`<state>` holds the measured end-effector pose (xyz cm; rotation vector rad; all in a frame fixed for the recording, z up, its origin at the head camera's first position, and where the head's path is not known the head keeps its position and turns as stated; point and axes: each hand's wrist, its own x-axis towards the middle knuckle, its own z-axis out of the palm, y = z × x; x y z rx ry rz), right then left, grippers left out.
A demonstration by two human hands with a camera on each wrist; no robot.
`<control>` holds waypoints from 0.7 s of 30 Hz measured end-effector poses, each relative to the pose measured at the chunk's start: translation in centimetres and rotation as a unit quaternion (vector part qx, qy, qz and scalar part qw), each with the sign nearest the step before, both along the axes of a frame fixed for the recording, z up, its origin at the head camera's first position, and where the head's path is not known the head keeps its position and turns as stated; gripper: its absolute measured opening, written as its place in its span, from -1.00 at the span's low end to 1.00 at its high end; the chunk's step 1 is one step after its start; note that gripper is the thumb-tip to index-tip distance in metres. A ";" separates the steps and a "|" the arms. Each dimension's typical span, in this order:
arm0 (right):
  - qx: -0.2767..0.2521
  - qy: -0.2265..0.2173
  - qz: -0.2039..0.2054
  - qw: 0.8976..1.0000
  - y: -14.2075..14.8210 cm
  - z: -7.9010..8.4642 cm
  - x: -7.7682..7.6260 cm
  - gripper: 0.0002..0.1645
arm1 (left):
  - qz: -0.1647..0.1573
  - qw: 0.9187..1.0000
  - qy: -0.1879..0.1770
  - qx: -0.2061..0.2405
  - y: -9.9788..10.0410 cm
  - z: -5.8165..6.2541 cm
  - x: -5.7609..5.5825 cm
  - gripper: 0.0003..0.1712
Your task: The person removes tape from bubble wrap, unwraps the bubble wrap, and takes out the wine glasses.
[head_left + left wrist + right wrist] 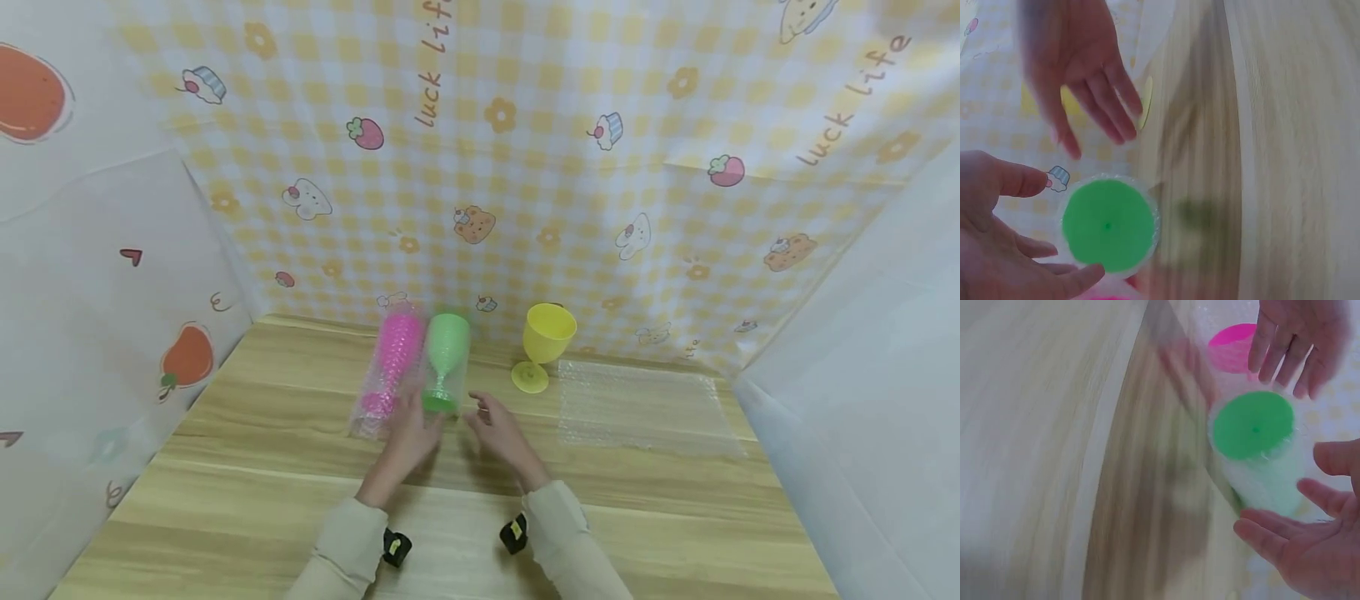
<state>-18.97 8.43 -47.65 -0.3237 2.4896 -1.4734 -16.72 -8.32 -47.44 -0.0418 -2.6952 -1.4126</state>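
Observation:
A green goblet (447, 337) in bubble wrap lies with its foot toward me, between my two hands. My left hand (408, 437) is just left of the foot, fingers spread. In the left wrist view a fingertip of this hand overlaps the lower edge of the green foot (1108, 222). Across from it my right hand (497, 429) is held with loosely bent fingers, nothing in them. To the left lies a pink goblet (399, 342), also rolled in bubble wrap. An unwrapped yellow goblet (550, 335) stands upright to the right.
A flat sheet of bubble wrap (645, 408) lies on the wooden table (247, 400) right of the yellow goblet. A checked cloth (525, 183) hangs along the back edge, with pale cloth walls on both sides.

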 end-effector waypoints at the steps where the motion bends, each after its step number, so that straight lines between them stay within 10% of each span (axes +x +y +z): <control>1: -0.008 -0.009 -0.005 1.000 -0.4 -0.1 -0.2 -0.39 | 0.001 1.000 -0.014 0.004 0.1 -0.1 0.0 -0.18; 21: -0.037 -0.019 -0.028 0.999 -1.9 -1.4 -1.1 -0.52 | 0.061 0.978 -0.067 0.187 0.6 -2.5 -2.2 -0.45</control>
